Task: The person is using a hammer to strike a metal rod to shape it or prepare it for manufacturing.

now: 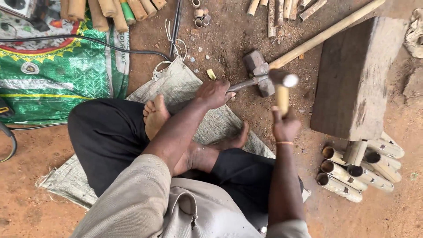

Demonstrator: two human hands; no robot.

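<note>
Your left hand (214,93) grips a grey metal rod (243,84) over the dirt floor (220,39); your right hand (284,125) clasps a hammer (282,86) by its smooth wooden handle, beside a rough block (352,79); cut bamboo tubes (348,174) lie near.

Blurred steel-headed hammer (282,83); thin grey metal rod (241,85) vanishes into the left hand (213,93); green woven sack (53,75) cut off left.

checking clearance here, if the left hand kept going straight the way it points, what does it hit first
Likely the sledgehammer head on the ground just past the metal rod the left hand grips; height is hard to judge from above.
</note>
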